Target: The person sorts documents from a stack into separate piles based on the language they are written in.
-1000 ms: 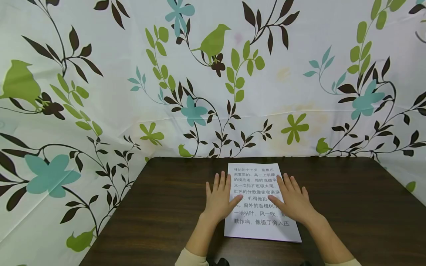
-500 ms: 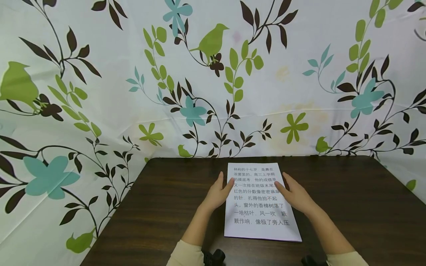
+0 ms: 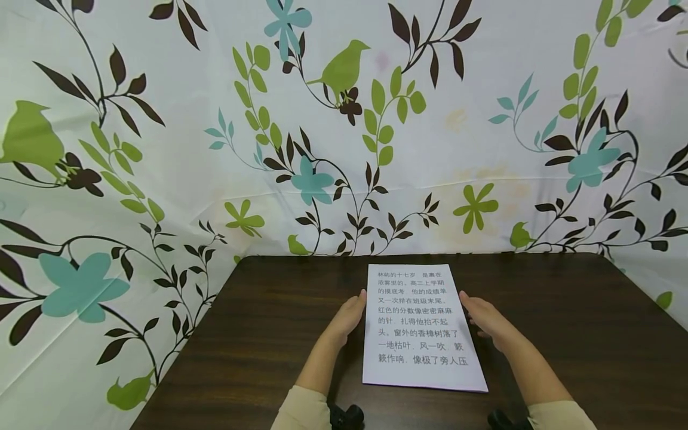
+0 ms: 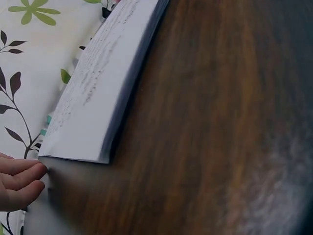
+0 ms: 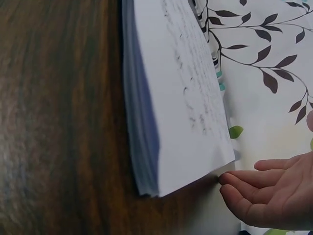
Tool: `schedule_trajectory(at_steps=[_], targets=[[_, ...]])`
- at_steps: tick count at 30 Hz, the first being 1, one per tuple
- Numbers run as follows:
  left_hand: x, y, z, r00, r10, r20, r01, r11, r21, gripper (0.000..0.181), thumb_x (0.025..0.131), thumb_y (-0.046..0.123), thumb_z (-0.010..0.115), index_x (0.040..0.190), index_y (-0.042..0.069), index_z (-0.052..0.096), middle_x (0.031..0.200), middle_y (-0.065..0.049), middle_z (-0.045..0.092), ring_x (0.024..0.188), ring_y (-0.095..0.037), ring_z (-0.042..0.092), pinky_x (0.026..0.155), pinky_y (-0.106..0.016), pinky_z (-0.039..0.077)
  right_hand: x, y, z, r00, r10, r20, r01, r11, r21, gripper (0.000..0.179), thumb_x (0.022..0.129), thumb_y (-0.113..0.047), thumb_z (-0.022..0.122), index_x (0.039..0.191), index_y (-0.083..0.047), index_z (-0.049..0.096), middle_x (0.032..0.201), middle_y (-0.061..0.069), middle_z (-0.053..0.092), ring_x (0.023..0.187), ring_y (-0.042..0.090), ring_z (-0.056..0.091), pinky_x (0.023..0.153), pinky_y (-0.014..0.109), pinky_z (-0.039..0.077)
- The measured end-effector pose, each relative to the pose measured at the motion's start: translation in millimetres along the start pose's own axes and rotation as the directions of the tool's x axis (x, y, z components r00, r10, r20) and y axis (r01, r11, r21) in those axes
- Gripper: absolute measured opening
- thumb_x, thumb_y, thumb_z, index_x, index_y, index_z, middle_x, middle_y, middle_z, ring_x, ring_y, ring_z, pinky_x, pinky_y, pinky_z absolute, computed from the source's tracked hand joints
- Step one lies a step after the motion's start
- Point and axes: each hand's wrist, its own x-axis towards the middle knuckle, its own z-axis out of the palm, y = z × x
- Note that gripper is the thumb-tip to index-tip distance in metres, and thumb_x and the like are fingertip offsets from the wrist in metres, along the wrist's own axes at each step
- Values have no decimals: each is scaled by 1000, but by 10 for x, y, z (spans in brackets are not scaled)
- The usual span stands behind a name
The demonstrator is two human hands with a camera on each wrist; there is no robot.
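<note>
A stack of white paper, its top sheet printed with several lines of Chinese text, lies flat on the dark wooden table. In the head view my left hand stands on edge beside the stack's left side, fingertips right at the paper's edge. Mirroring it on the right, my right hand is turned on edge along the other side. The left wrist view shows the left fingers extended near a corner of the stack. Loosely bent right fingers come close to a corner of the stack in the right wrist view, holding nothing.
The brown wood-grain table extends on both sides of the stack. Behind it hangs a white cloth printed with birds, leaves and flowers. Black devices sit at both wrists, by the cream sleeves.
Both hands lay palm down over the sides of the top sheet; they have turned on edge and drawn outward to flank the stack. All the text is uncovered now. The paper stays put.
</note>
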Motion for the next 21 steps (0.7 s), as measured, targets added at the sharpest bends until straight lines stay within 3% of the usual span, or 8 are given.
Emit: schedule_trajectory(at_steps=[5, 13, 21], targets=[[8, -25, 19, 1000, -8, 6, 9, 1000, -23, 78, 81, 61, 32, 120, -6, 41, 119, -23, 42, 106, -42, 40, 87, -60, 23, 244, 271, 11, 999, 27, -26, -28, 999, -29, 98, 72, -74, 22, 133, 3, 16, 125, 30, 31, 107, 40, 39, 67, 42, 43], [12, -27, 30, 1000, -32, 0, 31, 999, -19, 82, 77, 65, 33, 124, -1, 40, 117, -20, 46, 103, -36, 43, 84, -62, 22, 217, 245, 14, 1000, 26, -14, -26, 1000, -8, 90, 76, -70, 24, 133, 0, 18, 125, 28, 34, 107, 36, 40, 66, 38, 42], [-15, 38, 51, 1000, 27, 1, -27, 998, -52, 77, 82, 58, 35, 123, -8, 39, 121, -22, 44, 113, -37, 36, 93, -52, 24, 332, 294, 13, 999, -6, -37, 5, 1000, -18, 94, 72, -75, 22, 133, -4, 21, 128, 23, 34, 108, 37, 40, 70, 47, 39]])
